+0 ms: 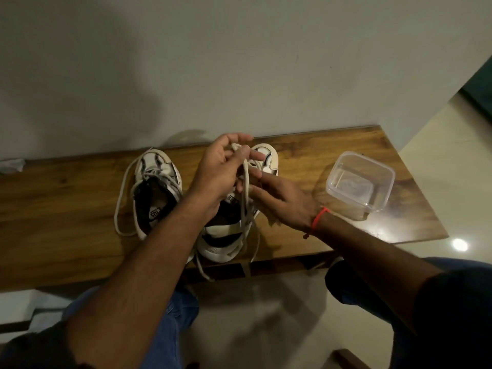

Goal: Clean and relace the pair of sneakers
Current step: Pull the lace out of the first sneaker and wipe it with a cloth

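The left hand (221,166) pinches a white shoelace (246,182) above the right sneaker (226,235); just beside it, the right hand (282,201) has loose fingers touching the lace.

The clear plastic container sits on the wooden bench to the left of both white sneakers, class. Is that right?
No. The head view shows the clear plastic container on the wooden bench to the right of both white sneakers, not the left.

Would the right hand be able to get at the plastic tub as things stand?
Probably yes: the tub sits just beside the right hand with bare table between, though that hand is touching the lace.
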